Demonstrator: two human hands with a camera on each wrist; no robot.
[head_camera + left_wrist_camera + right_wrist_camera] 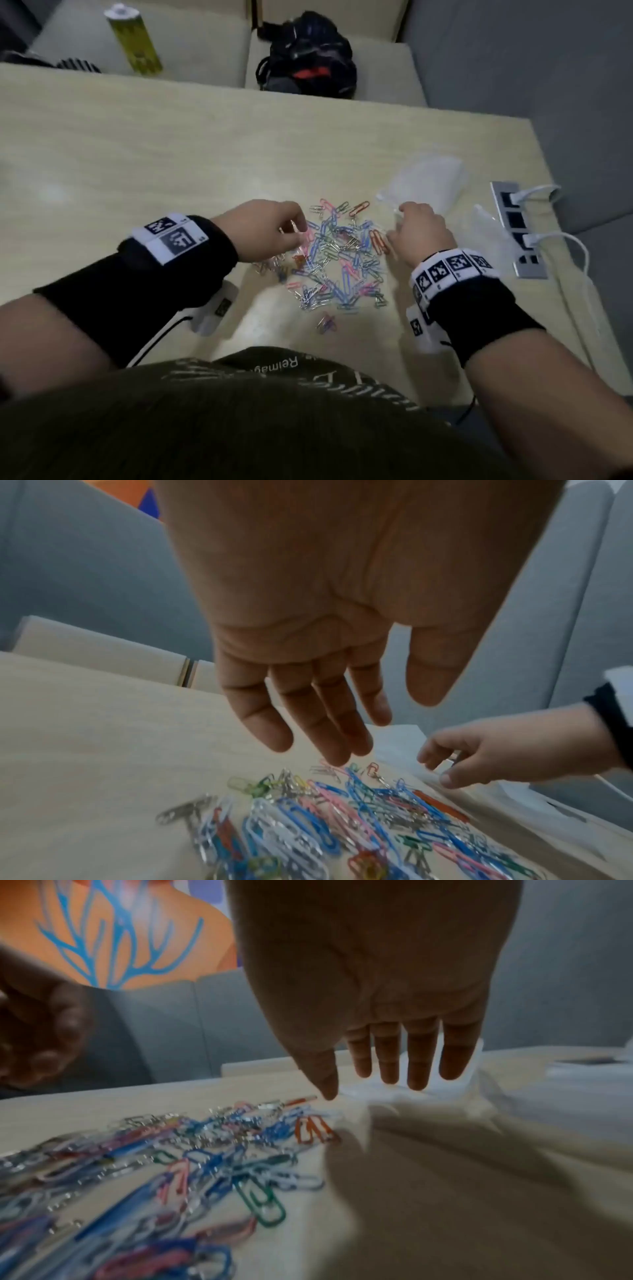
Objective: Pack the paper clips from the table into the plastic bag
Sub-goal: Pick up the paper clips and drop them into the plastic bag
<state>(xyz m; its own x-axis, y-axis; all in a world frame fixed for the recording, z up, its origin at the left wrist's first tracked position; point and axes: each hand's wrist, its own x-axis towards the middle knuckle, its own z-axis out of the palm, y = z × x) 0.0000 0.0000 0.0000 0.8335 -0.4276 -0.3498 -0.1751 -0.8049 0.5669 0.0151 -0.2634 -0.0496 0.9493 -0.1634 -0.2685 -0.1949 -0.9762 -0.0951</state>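
Note:
A loose pile of coloured paper clips (339, 260) lies on the pale wooden table (154, 154) in front of me. My left hand (287, 233) hovers over the pile's left edge; in the left wrist view its fingers (329, 734) are straight and hold nothing above the paper clips (342, 818). A clear plastic bag (428, 181) lies flat to the right of the pile. My right hand (400, 222) reaches over the bag's near corner. In the right wrist view its fingers (418, 1064) hang straight over the plastic bag (377, 1096), thumb tip at the bag's edge beside orange paper clips (311, 1129).
A second clear plastic piece (486, 226) lies right of my right hand. Beyond it a socket panel (517, 229) with white cables sits near the table's right edge. A yellow can (133, 37) stands at the far edge, and a black backpack (308, 54) rests on a seat beyond.

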